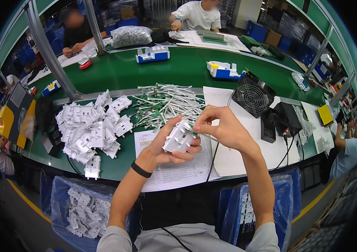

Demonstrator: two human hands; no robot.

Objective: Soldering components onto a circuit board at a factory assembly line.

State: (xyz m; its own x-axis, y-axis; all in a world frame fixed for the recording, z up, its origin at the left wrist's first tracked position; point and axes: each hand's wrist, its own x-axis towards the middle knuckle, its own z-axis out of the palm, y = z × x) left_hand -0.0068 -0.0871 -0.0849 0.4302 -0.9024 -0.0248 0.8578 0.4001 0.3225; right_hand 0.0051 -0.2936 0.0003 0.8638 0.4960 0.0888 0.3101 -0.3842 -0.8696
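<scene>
My left hand (pixel 168 145) is wrapped round a white plastic housing (pixel 179 138), tilted above a printed sheet. Closed in a pinch at the housing's upper right edge, my right hand (pixel 220 126) holds a thin white cable, mostly hidden by the fingers. A speck of green shows at the fingertips. Just beyond the hands lies a heap of white cables (pixel 168 103) with small green circuit boards. To the left is a large loose pile of similar white housings (pixel 88 126).
Under the bench, a blue lined bin (pixel 60 210) holds more white parts; another bin (pixel 285 206) stands at right. A black fan (pixel 252 96) and black power box (pixel 287 117) sit right. Blue-white units (pixel 153 55) rest on the green belt (pixel 115 69). Co-workers sit across and at both sides.
</scene>
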